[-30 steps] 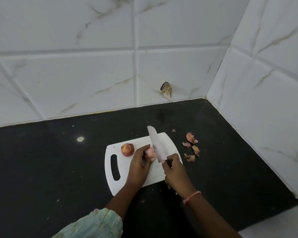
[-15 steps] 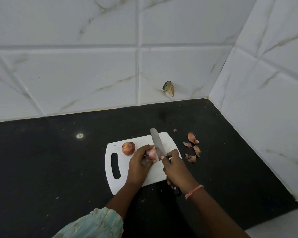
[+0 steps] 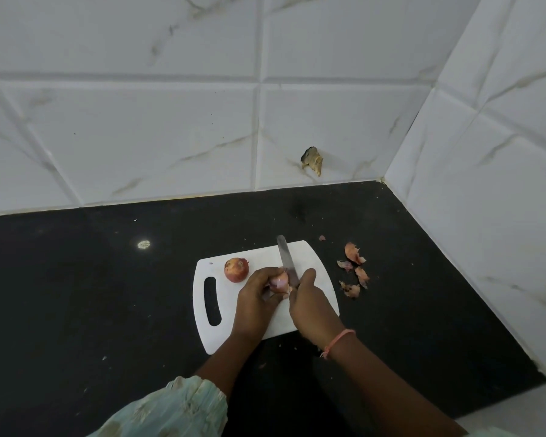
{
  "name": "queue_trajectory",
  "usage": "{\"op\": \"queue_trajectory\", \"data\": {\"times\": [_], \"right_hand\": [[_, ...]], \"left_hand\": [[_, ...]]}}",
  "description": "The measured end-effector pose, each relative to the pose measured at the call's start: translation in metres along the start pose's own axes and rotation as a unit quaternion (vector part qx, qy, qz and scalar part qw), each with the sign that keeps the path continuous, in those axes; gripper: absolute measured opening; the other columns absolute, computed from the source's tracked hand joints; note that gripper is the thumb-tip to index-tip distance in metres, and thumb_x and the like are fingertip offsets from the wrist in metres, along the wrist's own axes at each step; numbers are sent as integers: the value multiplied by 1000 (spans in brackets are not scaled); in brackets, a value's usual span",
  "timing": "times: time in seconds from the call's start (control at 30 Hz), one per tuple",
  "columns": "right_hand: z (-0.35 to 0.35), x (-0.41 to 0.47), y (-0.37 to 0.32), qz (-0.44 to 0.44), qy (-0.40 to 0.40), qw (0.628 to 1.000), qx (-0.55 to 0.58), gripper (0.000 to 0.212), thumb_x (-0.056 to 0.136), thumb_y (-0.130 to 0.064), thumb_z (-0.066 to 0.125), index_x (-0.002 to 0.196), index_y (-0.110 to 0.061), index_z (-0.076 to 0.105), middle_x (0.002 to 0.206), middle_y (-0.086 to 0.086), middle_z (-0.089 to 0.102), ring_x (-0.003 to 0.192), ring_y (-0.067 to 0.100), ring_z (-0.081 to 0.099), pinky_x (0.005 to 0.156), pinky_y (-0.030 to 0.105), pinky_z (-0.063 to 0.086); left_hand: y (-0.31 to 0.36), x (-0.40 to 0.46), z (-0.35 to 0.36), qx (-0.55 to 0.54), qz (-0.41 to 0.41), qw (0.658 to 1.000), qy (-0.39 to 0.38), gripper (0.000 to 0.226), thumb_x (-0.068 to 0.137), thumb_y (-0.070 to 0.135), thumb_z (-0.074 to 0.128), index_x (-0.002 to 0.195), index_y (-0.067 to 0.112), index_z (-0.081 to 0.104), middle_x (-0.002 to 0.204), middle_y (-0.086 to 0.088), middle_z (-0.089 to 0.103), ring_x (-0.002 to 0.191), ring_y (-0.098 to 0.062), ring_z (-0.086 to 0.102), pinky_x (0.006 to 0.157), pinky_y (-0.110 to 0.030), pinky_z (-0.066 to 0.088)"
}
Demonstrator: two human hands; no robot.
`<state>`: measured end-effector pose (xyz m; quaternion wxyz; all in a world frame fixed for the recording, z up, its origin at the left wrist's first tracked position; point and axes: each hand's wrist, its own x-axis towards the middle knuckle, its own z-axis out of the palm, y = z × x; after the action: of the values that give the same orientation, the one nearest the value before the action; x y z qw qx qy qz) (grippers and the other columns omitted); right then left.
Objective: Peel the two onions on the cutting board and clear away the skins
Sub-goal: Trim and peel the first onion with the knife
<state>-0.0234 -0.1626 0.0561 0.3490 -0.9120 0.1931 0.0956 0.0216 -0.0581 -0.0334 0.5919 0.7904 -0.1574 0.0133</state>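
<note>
One onion [image 3: 280,281] between hands, knife [image 3: 286,259] against it

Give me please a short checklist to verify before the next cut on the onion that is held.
1. Left hand holds the pale onion firmly: ok.
2. Right hand has a grip on the knife: ok.
3. Left fingertips are away from the blade edge: cannot tell, they are very near.
4. Work is done over the cutting board: ok.
5. Second onion is peeled: not ok, its skin is still on.
6. Skins are cleared from the counter: not ok.
</note>
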Motion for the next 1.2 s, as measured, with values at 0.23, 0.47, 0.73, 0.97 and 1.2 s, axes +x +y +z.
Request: {"op": "queue_trajectory", "data": {"times": [0.23,0.47,0.73,0.97,1.2], "right_hand": [[15,-4,-1,-26,46,986,-158,40,101,-19,32,138,-18,19,105,7,67,92,22,66,74,34,50],[15,-1,3,-58,59,979,-185,40,100,-17,32,138,-16,21,104,8,67,89,23,66,66,32,42],[8,3,8,-97,55,972,-206,42,101,-20,33,140,-13,20,103,9,66,88,24,66,63,31,38],[15,8,20,-121,71,957,-255,38,101,-20,32,137,-13,23,99,6,66,85,23,66,60,32,36],[12,10,44,-150,56,942,-295,36,102,-24,30,136,-12,23,97,6,65,83,24,65,60,34,39]], "left_hand": [[-4,0,0,-16,-17,1000,8,42,85,3,74,116,28,61,112,19,64,105,6,60,88,-8,47],[-4,1,0,-15,-24,1000,11,41,84,8,76,118,27,62,112,21,63,107,8,59,88,-6,46],[-2,2,-1,-21,-19,999,16,42,82,5,77,115,27,62,110,20,64,103,10,60,87,-6,46],[-5,2,-1,-12,-15,1000,17,42,80,7,79,114,26,64,109,18,66,100,4,63,85,-10,49],[-7,1,-2,-3,-17,1000,7,43,78,7,80,117,18,66,113,10,68,101,-2,64,86,-10,48]]}}
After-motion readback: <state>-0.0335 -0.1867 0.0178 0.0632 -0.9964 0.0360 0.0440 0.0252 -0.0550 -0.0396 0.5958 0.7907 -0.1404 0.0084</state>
